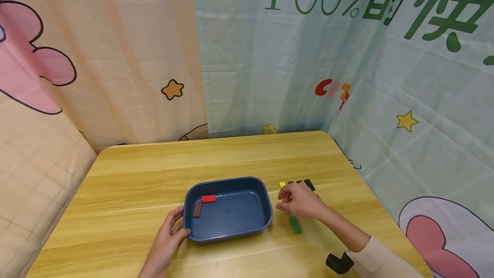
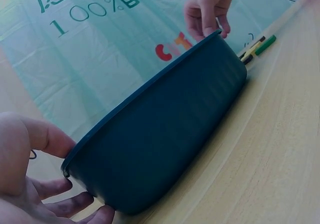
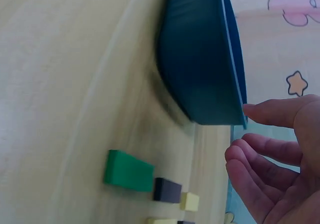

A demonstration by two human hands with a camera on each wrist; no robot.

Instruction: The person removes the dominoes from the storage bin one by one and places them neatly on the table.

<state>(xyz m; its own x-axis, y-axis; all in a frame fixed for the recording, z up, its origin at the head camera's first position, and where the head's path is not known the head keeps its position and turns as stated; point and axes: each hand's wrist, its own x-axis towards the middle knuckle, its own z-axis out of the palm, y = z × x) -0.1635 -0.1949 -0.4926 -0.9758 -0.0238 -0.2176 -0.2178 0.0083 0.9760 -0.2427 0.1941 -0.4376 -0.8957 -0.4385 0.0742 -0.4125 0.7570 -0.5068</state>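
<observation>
A dark blue plastic tub (image 1: 227, 239) sits mid-table with a red block (image 1: 209, 198) and a brown block (image 1: 197, 209) inside, near its left end. My left hand (image 1: 167, 237) holds the tub's left end, thumb at the rim and fingertips against the outer wall in the left wrist view. Off the tub's right side, my right hand (image 1: 300, 200) hovers above loose blocks with fingers loosely bent and nothing between them. Beneath it lie a green block (image 1: 295, 225), a yellow block (image 1: 282, 185) and a black block (image 1: 309, 184); the hand hides part of this group.
The wooden table (image 1: 127, 192) has rounded far corners. Printed curtains (image 1: 251, 67) hang right behind it and along both sides. A black band (image 1: 340, 263) shows by the right sleeve. In the right wrist view, a dark block (image 3: 167, 190) lies beside the green one.
</observation>
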